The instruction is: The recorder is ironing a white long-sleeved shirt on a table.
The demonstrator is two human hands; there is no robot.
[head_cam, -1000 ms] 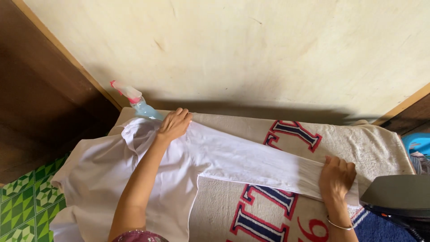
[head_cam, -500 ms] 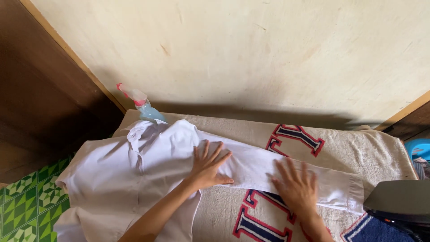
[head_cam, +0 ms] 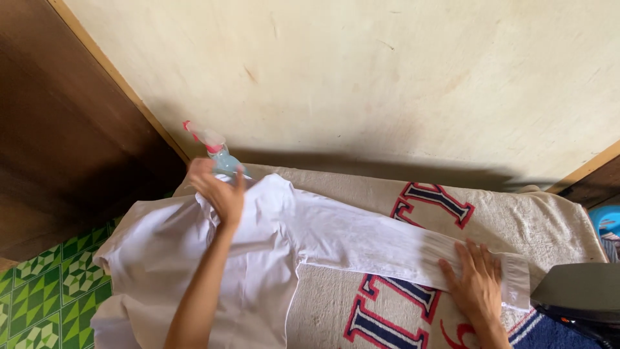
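Note:
A white long-sleeved shirt (head_cam: 258, 245) lies on a beige towel (head_cam: 549, 213) with red and navy letters. Its sleeve (head_cam: 361, 239) stretches to the right. My left hand (head_cam: 216, 187) hovers over the collar area, fingers apart, close to a pale blue spray bottle (head_cam: 216, 152) with a pink trigger head. My right hand (head_cam: 476, 281) lies flat with spread fingers on the sleeve near the cuff (head_cam: 515, 281).
A dark clothes iron (head_cam: 578, 300) stands at the lower right edge. A cream wall (head_cam: 387, 77) rises behind the towel, dark wood panelling (head_cam: 64, 129) is at left. Green patterned floor (head_cam: 45, 304) shows lower left. A blue container (head_cam: 607, 220) peeks in at right.
My left hand left the sleeve's upper part and moved left and up to the collar by the spray bottle. My right hand slid right along the sleeve to the cuff.

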